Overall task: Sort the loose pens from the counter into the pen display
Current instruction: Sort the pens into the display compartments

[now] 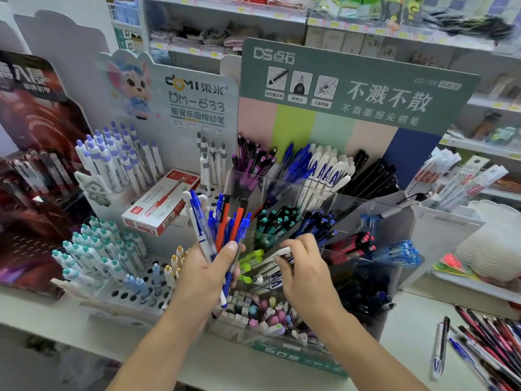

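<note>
Standing tiered at the counter's back edge, the pen display (324, 198) awaits more loose pens (485, 342) from the counter's right corner. Light, stiff, slick barrels seem best pinched mid-length. The left hand (208, 275) clamps a bundle (222, 227); the right hand (304, 269) pinches a white pen (283, 253) over a front compartment.

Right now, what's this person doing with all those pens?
A person is sorting pens into a clear pen display on a shop counter. The left hand grips a bunch of blue, white and orange pens upright. The right hand pinches a white pen at a front compartment that already holds similar white pens. More loose pens still lie on the counter at the right.
</note>
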